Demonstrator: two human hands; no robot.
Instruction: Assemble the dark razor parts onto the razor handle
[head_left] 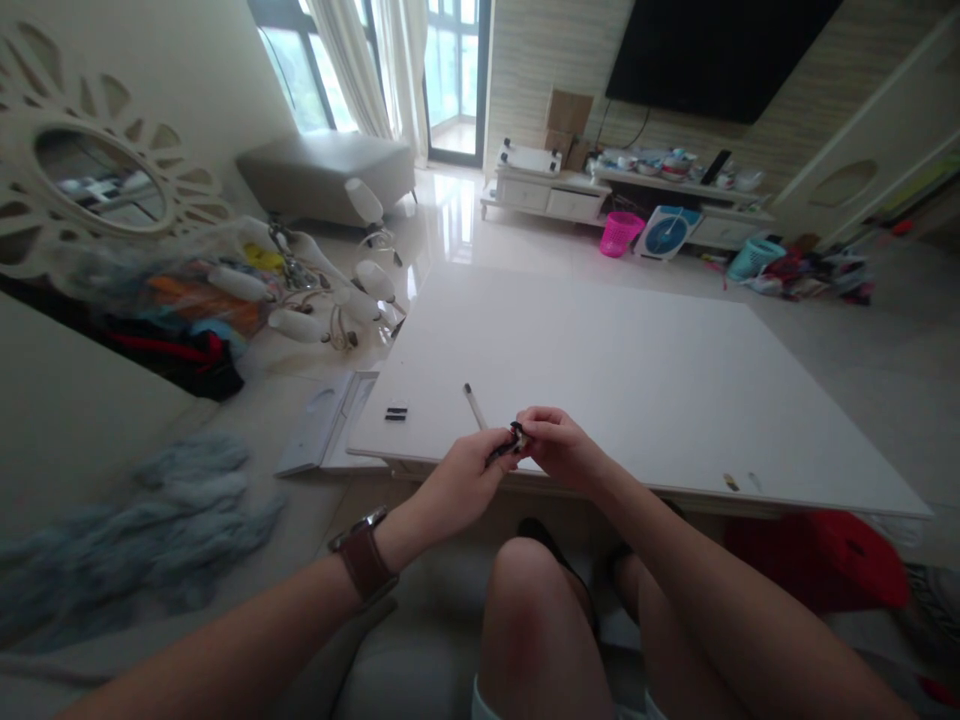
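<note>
Just below the middle of the frame, over the near edge of the white desk [600, 345], the left hand [466, 475] has its grip closed around a small dark object [517, 431], and the right hand [561, 445] pinches its upper end. Left of them lie a pen [474, 404] and two black strips [396, 417].

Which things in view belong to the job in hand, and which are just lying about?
In the job:
small dark item, between left hand and right hand
slim white stick, likely
black strips, likely

Lying about, seemingly:
pink basket
teal basket
grey fluffy heap
</note>
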